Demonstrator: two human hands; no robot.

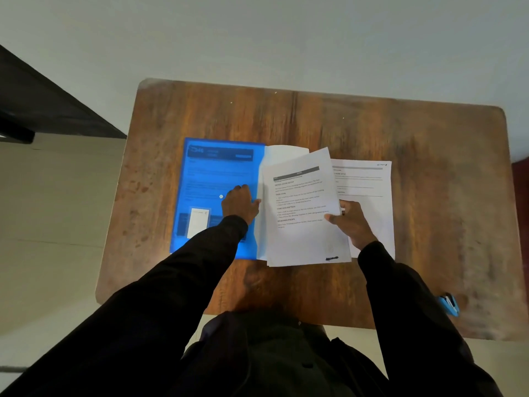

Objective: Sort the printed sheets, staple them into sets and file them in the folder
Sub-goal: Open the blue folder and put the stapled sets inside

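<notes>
A translucent blue folder (211, 179) lies open on the wooden table (315, 116), its cover spread to the left with print showing through. My left hand (240, 203) rests flat on that cover near the spine. To the right, a stack of printed sheets (303, 224) sits tilted over the folder's white inner side. My right hand (350, 222) pinches the stack's right edge, thumb on top. Beneath it, further right, lies another printed sheet (369, 181). A blue stapler (449, 306) sits near the table's front right edge, beside my right sleeve.
A dark piece of furniture (43, 104) stands to the left, beyond the table. Pale floor surrounds the table. A dark red object (521, 173) shows at the right border. The table's far half is bare wood.
</notes>
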